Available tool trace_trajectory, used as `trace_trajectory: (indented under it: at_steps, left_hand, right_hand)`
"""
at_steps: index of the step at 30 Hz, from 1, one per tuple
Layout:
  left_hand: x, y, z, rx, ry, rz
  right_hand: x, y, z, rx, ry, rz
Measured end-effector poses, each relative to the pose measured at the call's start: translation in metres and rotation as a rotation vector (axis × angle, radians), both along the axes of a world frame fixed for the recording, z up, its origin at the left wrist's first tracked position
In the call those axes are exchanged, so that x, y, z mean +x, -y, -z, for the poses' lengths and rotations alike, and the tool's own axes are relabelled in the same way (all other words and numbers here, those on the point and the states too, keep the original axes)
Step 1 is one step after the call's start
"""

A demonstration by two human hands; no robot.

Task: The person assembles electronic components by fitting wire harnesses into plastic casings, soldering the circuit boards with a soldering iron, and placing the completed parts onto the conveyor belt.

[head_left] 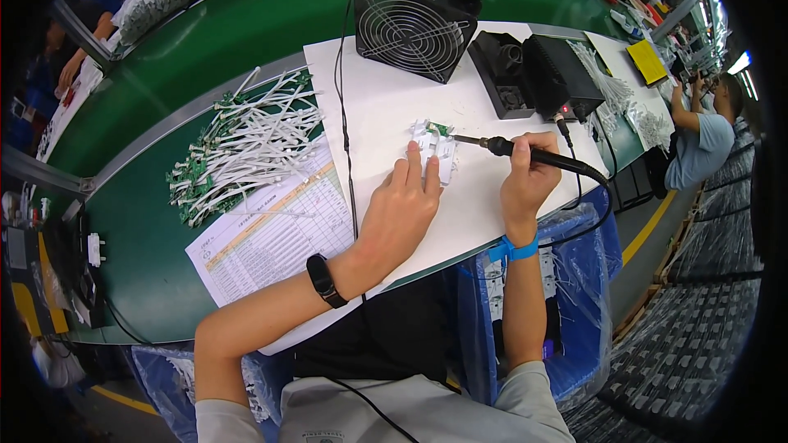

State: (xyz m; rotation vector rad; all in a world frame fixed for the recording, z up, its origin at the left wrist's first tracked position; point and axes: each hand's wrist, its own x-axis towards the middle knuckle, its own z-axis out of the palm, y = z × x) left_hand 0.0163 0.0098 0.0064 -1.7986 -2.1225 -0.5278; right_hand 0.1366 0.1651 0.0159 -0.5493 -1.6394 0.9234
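In my right hand is a soldering iron, gripped like a pen with its tip pointing left. That tip reaches a small green circuit board at the upper end of a white plastic housing; whether it touches cannot be told. My left hand holds the housing down on the white board, its fingertips resting on the near part. To the left lies a heap of white cables with green circuit boards. A printed sheet lies partly under the heap.
A black fan stands behind the housing. Right of it are a black iron stand and a black soldering station. The iron's cord loops at the right. Blue lined bins stand below the table edge. A co-worker sits far right.
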Motion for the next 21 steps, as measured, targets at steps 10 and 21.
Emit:
trace_trajectory:
  at_steps: [10, 21]
  left_hand:
    - [0.000, 0.000, 0.000, 0.007, -0.001, -0.001]
    - [0.000, -0.001, 0.001, 0.007, 0.001, 0.006]
  right_hand:
    - [0.000, 0.000, -0.001, -0.012, 0.012, 0.028]
    - [0.013, -0.004, -0.006, -0.083, -0.068, 0.091]
